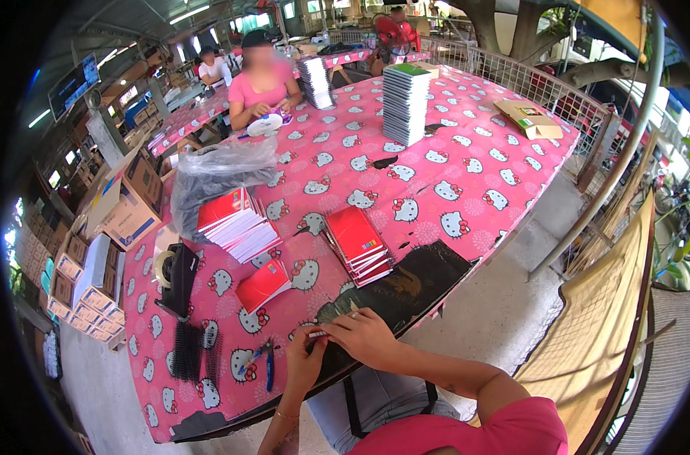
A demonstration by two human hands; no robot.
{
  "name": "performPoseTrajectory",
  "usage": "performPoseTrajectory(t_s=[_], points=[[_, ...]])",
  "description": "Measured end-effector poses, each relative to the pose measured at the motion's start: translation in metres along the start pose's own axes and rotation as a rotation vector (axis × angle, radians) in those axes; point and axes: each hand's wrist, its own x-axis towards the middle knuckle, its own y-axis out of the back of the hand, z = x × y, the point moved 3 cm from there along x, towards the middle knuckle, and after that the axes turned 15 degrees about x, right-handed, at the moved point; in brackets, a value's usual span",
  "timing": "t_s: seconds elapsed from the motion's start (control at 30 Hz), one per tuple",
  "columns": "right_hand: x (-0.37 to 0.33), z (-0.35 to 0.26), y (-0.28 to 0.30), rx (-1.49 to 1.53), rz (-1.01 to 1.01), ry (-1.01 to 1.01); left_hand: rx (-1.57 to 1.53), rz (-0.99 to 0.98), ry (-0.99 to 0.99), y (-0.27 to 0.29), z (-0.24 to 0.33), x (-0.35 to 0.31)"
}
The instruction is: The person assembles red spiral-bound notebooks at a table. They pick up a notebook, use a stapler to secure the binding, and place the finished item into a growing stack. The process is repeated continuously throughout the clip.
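At the table's near edge my left hand (305, 356) is closed, its fingers pinched at a small white-and-red piece (317, 334) whose kind I cannot make out. My right hand (366, 338) bends over from the right, fingers closed against the same piece. Both hands are above a worn black patch (413, 292) of the tabletop. Just beyond them lie a small pile of red notebooks (263, 286) and a taller stack of red notebooks (356, 236). A fanned pile of red notebooks (242, 227) is farther left. Blue-handled pliers (270, 365) rest left of my left hand.
Black wire binding coils (187, 353) and a black tape dispenser (179, 279) stand at the left. Behind are a grey plastic bag (220, 174), a tall notebook stack (405, 106) and flat cardboard (528, 119). A co-worker (261, 87) sits across. Cartons (132, 197) stand beside the table.
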Motion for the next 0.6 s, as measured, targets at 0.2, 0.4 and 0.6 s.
performPoseTrajectory(t_s=[0.2, 0.4, 0.6], points=[[0.009, 0.004, 0.001, -0.001, 0.046, 0.003, 0.94, 0.15, 0.23, 0.071, -0.056, -0.045], [0.021, 0.009, -0.003, -0.027, -0.042, -0.01, 0.925, 0.241, 0.08, 0.066, -0.067, -0.061], [0.025, -0.003, 0.01, -0.008, -0.044, -0.053, 0.42, 0.315, 0.13, 0.091, -0.073, -0.051]])
